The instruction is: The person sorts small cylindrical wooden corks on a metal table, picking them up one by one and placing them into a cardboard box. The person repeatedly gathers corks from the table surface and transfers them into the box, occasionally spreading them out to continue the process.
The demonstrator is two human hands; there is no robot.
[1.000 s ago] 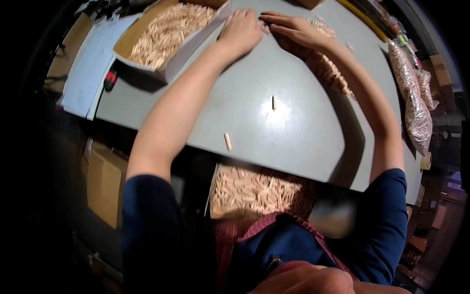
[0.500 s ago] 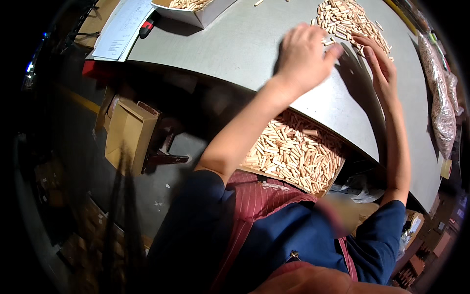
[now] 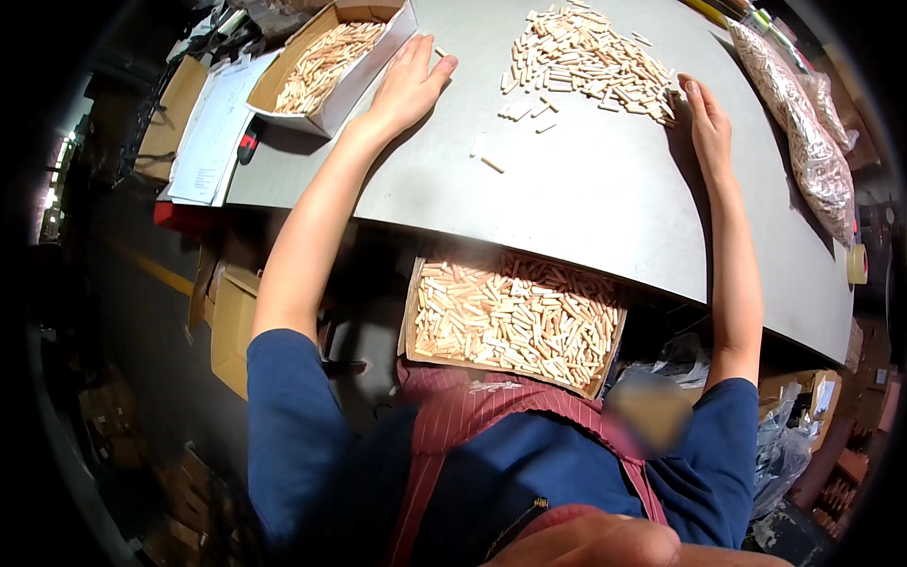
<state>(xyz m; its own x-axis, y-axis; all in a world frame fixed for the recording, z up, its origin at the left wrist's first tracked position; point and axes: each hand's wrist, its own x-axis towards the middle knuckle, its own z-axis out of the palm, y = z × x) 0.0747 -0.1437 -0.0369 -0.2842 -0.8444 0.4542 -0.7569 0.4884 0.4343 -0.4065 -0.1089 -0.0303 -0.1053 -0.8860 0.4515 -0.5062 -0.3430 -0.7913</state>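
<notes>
Papers [image 3: 213, 142] and a red-and-black marker [image 3: 248, 149] lie at the left edge of the grey tabletop [image 3: 605, 208], next to an open cardboard box [image 3: 326, 66] holding short wooden pegs. The left hand [image 3: 411, 85] lies flat and spread on the tabletop just beside that box's right wall, fingers straight, holding nothing. A few loose pegs [image 3: 491, 163] lie apart on the bare middle. Toward the far edge spreads the big heap of wooden pegs [image 3: 586, 61], many of them side by side. The right hand [image 3: 709, 128] rests open at the heap's right fringe, fingertips touching the outermost pegs, nothing gripped. Clear bags of pegs [image 3: 803, 132] lie along the right edge, and a tape roll [image 3: 857, 264] sits near the right corner. Under the near edge a second box of pegs [image 3: 515, 317] rests by the person's lap.

The pegs look light, stiff and smooth, and being round they probably roll and scatter easily. Sweeping them with a flat palm, or pinching one at mid-length, seems the surest hold.
</notes>
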